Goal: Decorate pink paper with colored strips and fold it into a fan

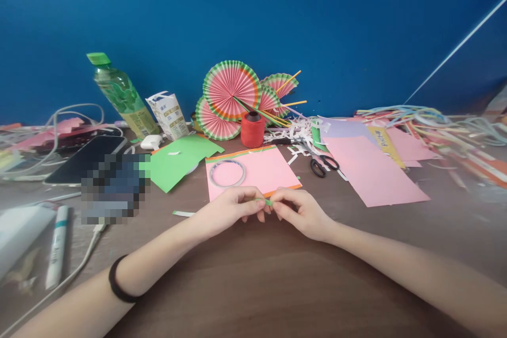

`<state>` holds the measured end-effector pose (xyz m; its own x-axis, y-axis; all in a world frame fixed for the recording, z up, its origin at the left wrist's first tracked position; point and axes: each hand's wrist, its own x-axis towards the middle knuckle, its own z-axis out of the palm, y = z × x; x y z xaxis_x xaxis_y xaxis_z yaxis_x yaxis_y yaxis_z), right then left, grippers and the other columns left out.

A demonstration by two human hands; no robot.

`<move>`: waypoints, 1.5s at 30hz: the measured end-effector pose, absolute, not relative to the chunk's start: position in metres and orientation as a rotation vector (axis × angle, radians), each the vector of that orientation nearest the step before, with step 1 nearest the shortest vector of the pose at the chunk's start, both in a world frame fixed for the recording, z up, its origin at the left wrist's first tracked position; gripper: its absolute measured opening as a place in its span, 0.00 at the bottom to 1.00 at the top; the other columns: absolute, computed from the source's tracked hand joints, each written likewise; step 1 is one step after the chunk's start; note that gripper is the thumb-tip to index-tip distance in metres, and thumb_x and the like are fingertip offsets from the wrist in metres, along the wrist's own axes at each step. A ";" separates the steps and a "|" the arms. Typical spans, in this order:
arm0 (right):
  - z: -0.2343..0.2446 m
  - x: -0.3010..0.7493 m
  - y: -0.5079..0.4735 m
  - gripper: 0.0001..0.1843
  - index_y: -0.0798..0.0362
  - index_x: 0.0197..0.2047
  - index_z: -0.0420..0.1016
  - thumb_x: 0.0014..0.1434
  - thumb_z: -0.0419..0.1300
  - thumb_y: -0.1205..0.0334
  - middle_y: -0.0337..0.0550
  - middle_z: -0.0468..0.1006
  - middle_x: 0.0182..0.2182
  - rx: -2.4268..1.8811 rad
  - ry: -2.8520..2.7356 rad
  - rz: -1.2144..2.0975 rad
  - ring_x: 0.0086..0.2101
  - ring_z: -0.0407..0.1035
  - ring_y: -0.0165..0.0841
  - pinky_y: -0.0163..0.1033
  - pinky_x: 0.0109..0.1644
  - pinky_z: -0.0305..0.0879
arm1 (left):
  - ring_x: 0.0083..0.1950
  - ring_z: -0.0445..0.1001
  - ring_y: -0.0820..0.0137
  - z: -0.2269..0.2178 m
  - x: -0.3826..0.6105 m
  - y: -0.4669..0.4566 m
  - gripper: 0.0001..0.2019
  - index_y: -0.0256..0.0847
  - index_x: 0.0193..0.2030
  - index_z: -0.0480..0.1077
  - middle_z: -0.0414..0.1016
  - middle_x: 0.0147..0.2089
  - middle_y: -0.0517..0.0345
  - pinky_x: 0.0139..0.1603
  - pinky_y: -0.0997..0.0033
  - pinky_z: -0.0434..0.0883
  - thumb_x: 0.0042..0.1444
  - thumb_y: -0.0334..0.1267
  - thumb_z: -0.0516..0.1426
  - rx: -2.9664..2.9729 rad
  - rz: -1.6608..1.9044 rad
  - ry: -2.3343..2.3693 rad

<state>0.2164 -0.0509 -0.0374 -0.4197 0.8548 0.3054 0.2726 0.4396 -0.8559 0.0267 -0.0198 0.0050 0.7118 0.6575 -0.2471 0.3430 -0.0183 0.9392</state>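
Between the fingertips of both hands is a small green strip (269,202), apparently paper. My left hand (233,208) pinches its left end, with a black band around that wrist. The right end is pinched by my right hand (304,212). Just beyond the hands lies a pink paper sheet (269,166) with orange and green edges. A roll of clear tape (211,174) rests flat on that sheet. A thin white strip with a green tip (182,214) lies on the table beside my left hand.
Pleated paper fans (232,92) lean at the back behind a red thread spool (252,131). Black-handled scissors (324,165), white paper scraps (295,134) and pink sheets (368,174) lie to the right. Green paper (174,161), a bottle (124,97), a carton (168,116) and a marker (57,248) are left.
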 end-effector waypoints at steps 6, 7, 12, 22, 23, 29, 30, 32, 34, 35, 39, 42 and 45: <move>-0.039 0.219 -0.051 0.08 0.54 0.29 0.64 0.58 0.50 0.63 0.35 0.65 0.21 -1.015 -1.831 1.062 0.22 0.59 0.25 0.32 0.26 0.57 | 0.28 0.61 0.77 0.008 0.022 -0.014 0.10 0.38 0.33 0.67 0.70 0.32 0.61 0.30 0.77 0.60 0.55 0.42 0.51 1.639 0.295 0.850; -0.040 0.219 -0.051 0.08 0.54 0.28 0.64 0.58 0.50 0.63 0.35 0.65 0.21 -1.020 -1.818 1.073 0.22 0.60 0.25 0.32 0.26 0.57 | 0.28 0.61 0.77 0.010 0.022 -0.013 0.10 0.37 0.33 0.67 0.70 0.31 0.61 0.29 0.77 0.60 0.55 0.42 0.51 1.635 0.299 0.862; -0.038 0.221 -0.049 0.07 0.54 0.27 0.64 0.56 0.50 0.64 0.35 0.64 0.20 -0.990 -1.719 1.108 0.23 0.60 0.26 0.33 0.29 0.58 | 0.28 0.63 0.76 0.018 0.013 -0.004 0.09 0.37 0.32 0.67 0.71 0.31 0.60 0.28 0.77 0.60 0.53 0.41 0.53 1.634 0.220 0.909; -0.043 0.224 -0.044 0.14 0.55 0.26 0.66 0.59 0.46 0.61 0.37 0.65 0.19 -1.030 -1.558 1.058 0.22 0.59 0.27 0.34 0.28 0.57 | 0.24 0.62 0.77 0.019 -0.002 0.009 0.07 0.38 0.28 0.68 0.68 0.25 0.64 0.26 0.78 0.60 0.50 0.39 0.53 1.787 0.156 0.963; -0.043 0.224 -0.043 0.15 0.55 0.27 0.67 0.60 0.46 0.60 0.37 0.66 0.20 -1.032 -1.576 1.058 0.23 0.60 0.27 0.34 0.28 0.57 | 0.24 0.62 0.77 0.019 -0.002 0.008 0.07 0.38 0.28 0.68 0.68 0.26 0.63 0.26 0.78 0.60 0.50 0.39 0.53 1.810 0.140 0.964; -0.037 0.220 -0.046 0.12 0.53 0.36 0.72 0.59 0.49 0.58 0.44 0.67 0.34 -0.987 -1.873 0.900 0.37 0.63 0.33 0.40 0.43 0.60 | 0.33 0.68 0.73 0.018 0.007 -0.004 0.08 0.40 0.30 0.69 0.71 0.29 0.62 0.34 0.76 0.63 0.50 0.39 0.51 1.902 0.075 0.947; -0.036 0.220 -0.046 0.12 0.53 0.37 0.73 0.59 0.50 0.58 0.44 0.65 0.36 -0.987 -1.904 0.837 0.40 0.62 0.33 0.41 0.45 0.59 | 0.33 0.68 0.72 0.018 0.009 -0.006 0.08 0.40 0.30 0.69 0.71 0.29 0.62 0.35 0.76 0.63 0.50 0.39 0.51 1.904 0.075 0.948; -0.035 0.219 -0.048 0.11 0.51 0.37 0.73 0.58 0.51 0.58 0.45 0.63 0.38 -0.999 -1.960 0.741 0.42 0.60 0.35 0.43 0.48 0.58 | 0.32 0.68 0.72 0.019 0.012 -0.011 0.08 0.40 0.30 0.69 0.71 0.29 0.62 0.34 0.75 0.63 0.50 0.39 0.50 1.908 0.079 0.952; -0.034 0.219 -0.049 0.09 0.51 0.36 0.73 0.58 0.52 0.59 0.45 0.64 0.38 -0.981 -2.035 0.705 0.43 0.59 0.36 0.45 0.49 0.57 | 0.31 0.67 0.72 0.020 0.015 -0.015 0.09 0.40 0.30 0.68 0.70 0.28 0.62 0.32 0.76 0.63 0.51 0.39 0.50 1.912 0.097 0.950; -0.034 0.219 -0.049 0.09 0.51 0.36 0.72 0.58 0.52 0.59 0.45 0.66 0.37 -0.950 -2.076 0.703 0.42 0.60 0.36 0.45 0.48 0.57 | 0.31 0.67 0.73 0.020 0.016 -0.018 0.09 0.40 0.29 0.68 0.70 0.28 0.62 0.32 0.76 0.63 0.51 0.39 0.49 1.917 0.112 0.948; -0.035 0.216 -0.049 0.05 0.52 0.33 0.69 0.57 0.53 0.63 0.43 0.70 0.32 -0.779 -2.180 0.701 0.37 0.61 0.34 0.44 0.45 0.57 | 0.30 0.66 0.74 0.018 0.022 -0.026 0.07 0.40 0.28 0.67 0.69 0.28 0.64 0.33 0.76 0.62 0.50 0.35 0.49 1.954 0.185 0.937; -0.035 0.214 -0.049 0.07 0.53 0.29 0.67 0.58 0.52 0.65 0.42 0.71 0.29 -0.739 -2.197 0.697 0.34 0.62 0.32 0.42 0.43 0.58 | 0.31 0.66 0.73 0.015 0.025 -0.030 0.07 0.40 0.28 0.67 0.69 0.30 0.64 0.34 0.75 0.63 0.50 0.33 0.48 1.996 0.191 0.943; -0.035 0.214 -0.049 0.09 0.52 0.28 0.67 0.59 0.51 0.65 0.41 0.71 0.26 -0.744 -2.191 0.717 0.33 0.62 0.32 0.42 0.42 0.58 | 0.33 0.67 0.72 0.014 0.025 -0.030 0.07 0.40 0.30 0.67 0.70 0.32 0.62 0.36 0.73 0.63 0.51 0.33 0.48 2.076 0.257 0.974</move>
<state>0.2135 -0.0490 -0.0351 -0.5869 0.6819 0.4365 0.2922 0.6812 -0.6712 0.0254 -0.0304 0.0136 0.6816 0.7172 -0.1450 0.5522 -0.3742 0.7450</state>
